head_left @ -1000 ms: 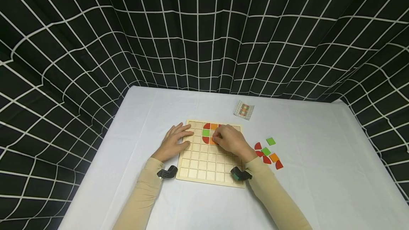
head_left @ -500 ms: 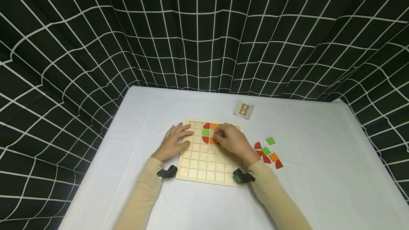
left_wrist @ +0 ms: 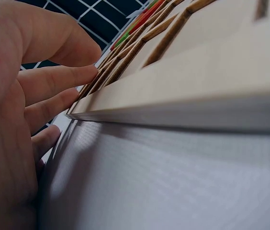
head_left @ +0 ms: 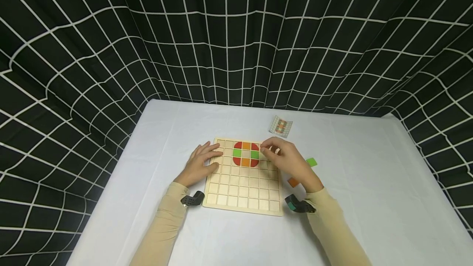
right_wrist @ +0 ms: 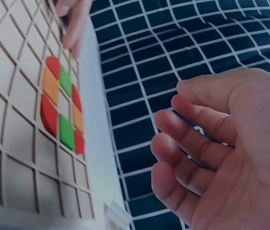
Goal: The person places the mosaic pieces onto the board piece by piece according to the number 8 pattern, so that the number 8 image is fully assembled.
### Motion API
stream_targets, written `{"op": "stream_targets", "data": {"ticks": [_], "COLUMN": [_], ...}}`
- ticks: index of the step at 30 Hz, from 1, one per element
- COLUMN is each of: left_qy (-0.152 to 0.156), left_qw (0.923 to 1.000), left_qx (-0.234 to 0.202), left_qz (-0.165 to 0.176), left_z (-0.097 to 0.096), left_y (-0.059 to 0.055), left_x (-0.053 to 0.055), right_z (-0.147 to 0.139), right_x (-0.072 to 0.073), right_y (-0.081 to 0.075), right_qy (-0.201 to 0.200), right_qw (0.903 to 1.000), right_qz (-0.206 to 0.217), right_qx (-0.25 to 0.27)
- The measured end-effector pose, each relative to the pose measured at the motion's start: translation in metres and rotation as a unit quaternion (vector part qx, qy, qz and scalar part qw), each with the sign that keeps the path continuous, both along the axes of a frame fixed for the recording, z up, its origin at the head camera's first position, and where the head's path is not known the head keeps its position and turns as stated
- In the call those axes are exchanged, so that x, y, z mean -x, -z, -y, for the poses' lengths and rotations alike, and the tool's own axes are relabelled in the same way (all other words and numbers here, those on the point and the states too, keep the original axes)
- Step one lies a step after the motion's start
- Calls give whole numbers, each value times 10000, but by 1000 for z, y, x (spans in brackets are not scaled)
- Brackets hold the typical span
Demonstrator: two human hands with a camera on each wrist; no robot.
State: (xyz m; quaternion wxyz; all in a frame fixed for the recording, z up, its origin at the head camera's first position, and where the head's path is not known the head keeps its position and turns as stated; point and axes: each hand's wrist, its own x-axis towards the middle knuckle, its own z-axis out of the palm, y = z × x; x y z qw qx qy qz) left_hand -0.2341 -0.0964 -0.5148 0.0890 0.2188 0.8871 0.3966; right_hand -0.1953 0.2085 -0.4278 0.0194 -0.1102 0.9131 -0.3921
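The wooden board (head_left: 244,188) is lying flat, with a loose orange square (head_left: 293,182) sitting just off its right edge. The left hand (head_left: 198,168) is resting on the board's left edge, fingers spread, gripping nothing. Off the board's right side, a loose green square (head_left: 312,162) is showing past the right hand (head_left: 289,161), which is drawing away over the board's right part, fingers loosely bent, seemingly holding nothing. That is uncovering a green tile (head_left: 255,154) between two red quarter-rounds (head_left: 254,162): the ring in the board's far half seems to be standing complete around one bare cell. Beyond the board, a patterned card (head_left: 281,126) is lying.
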Motion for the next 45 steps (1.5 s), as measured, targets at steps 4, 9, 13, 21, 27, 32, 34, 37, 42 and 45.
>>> {"op": "stream_targets", "data": {"ticks": [4,9,13,21,27,32,34,37,42,45], "left_qy": [2,10,13,41,25,20,22,14,7,7], "left_qw": [10000,10000,10000,10000,10000,10000,10000,10000,10000,10000], "left_qx": [-6,2,12,-50,-22,-62,-62,-45,-37,-45], "left_qz": [21,-35,-40,-40,-29,18,27,24,-14,-29], "left_z": [0,0,0,0,0,0,0,-1,-1,-1], "left_y": [-1,1,2,0,0,0,0,0,0,0], "left_x": [0,1,1,0,0,0,0,0,0,0], "right_z": [-11,-26,-39,-60,-70,-76,-79,-82,-86,-87], "right_x": [-3,-5,-7,-11,-16,-18,-20,-22,-24,-26], "right_y": [-5,-10,-11,-9,0,10,13,17,24,28], "right_qy": [188,507,689,1143,1284,1247,1224,1198,1190,1170], "right_qw": [9998,9985,9974,9926,9896,9898,9901,9899,9890,9887], "right_qz": [12,227,193,233,496,512,473,516,610,659], "right_qx": [-15,18,-69,-345,-415,-456,-495,-549,-633,-659]}}
